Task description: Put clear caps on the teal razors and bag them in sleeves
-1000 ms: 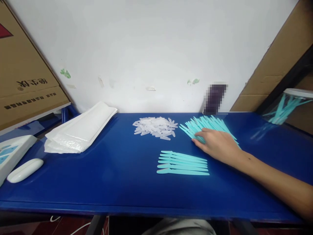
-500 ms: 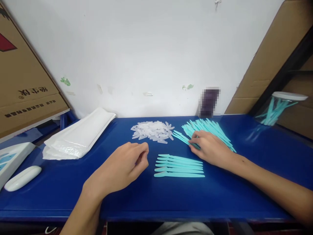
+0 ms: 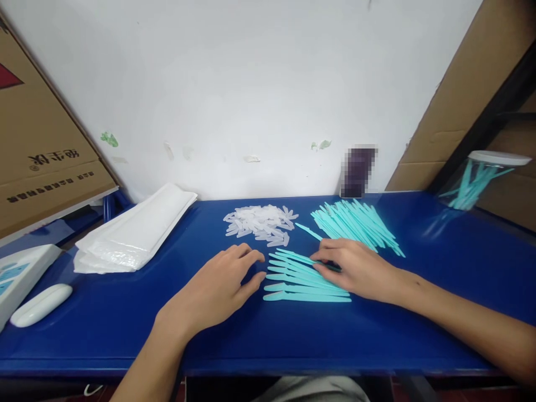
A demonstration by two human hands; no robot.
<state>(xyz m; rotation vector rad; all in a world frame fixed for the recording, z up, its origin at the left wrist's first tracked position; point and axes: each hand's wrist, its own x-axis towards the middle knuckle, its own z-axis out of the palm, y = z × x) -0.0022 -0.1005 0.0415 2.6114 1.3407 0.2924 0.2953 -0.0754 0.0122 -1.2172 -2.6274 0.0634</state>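
Several turquoise eyebrow razors [image 3: 299, 277] lie roughly side by side on the blue table, their blade ends pointing left. My right hand [image 3: 349, 268] pinches the handle ends of the razors at the far side of this row; its fingertips partly hide them. My left hand [image 3: 221, 282] hovers just left of the blade ends, thumb and index finger apart, with nothing between them. One single razor [image 3: 307, 230] lies behind my right hand, beside a larger pile of the same razors [image 3: 352, 222]. Left of that pile is a heap of small translucent blade covers [image 3: 259, 221].
White padded sleeves [image 3: 138, 234] lie at the left, near a white oval case [image 3: 42, 305] and a white box [image 3: 25, 279]. A lidded clear jar of razors [image 3: 473, 181] stands at the far right. Cardboard [image 3: 46, 134] and the wall [image 3: 251, 100] border the table.
My right hand has moved nearer and left, bringing razors from beside the pile to the row's far side. My left hand has opened its fingers and shifted slightly right.
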